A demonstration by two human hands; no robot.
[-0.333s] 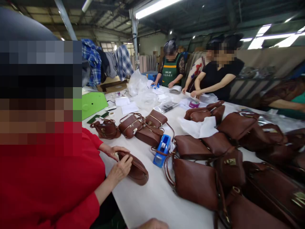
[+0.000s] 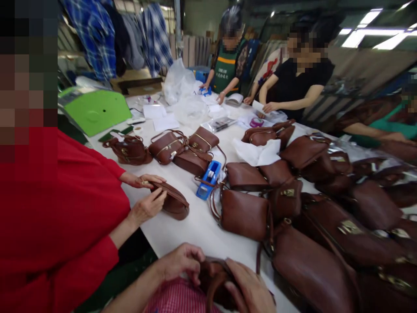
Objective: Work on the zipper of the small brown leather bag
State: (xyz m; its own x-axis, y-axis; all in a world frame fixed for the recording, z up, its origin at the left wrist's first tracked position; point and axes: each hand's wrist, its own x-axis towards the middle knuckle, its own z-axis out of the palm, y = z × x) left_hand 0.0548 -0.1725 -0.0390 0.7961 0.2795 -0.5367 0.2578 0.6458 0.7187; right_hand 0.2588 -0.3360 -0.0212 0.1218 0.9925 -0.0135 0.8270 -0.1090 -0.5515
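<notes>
To my left a co-worker in a red sleeve [image 2: 65, 208] pinches the edge of one small brown purse [image 2: 172, 202] against the white table [image 2: 202, 226]. My left hand [image 2: 180, 263] curls shut on the dark brown bag [image 2: 216, 282] at my lap, steadying it, and my right hand [image 2: 249, 289] lies flat over its flap. Beyond, one blue tape dispenser [image 2: 208, 179] sits beside three small bags [image 2: 180, 152].
</notes>
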